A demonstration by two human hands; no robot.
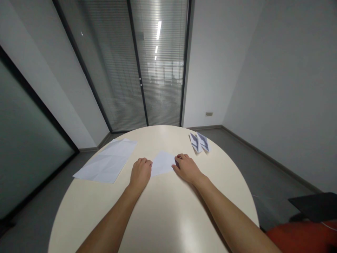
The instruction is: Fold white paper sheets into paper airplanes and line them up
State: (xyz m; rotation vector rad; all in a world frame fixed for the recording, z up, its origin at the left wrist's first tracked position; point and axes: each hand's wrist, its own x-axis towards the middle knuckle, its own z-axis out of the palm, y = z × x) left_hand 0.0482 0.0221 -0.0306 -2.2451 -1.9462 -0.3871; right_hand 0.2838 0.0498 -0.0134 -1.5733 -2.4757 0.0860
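Between the two hands, a small white paper sheet [163, 163] lies flat on the round cream table [158, 218]. The left hand [141, 171] curls at one side edge and the right hand [186, 168] at the other, apart, probably to steady it; whether the fingers pinch or merely press, I can't tell. Beyond the right hand stand two folded papers [203, 142], seemingly set aside; larger creased sheets [107, 160] lie left, perhaps leaving working room.

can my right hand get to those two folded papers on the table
Likely yes: your right hand is just nearer to you than the folded papers, and nothing visible blocks the way.
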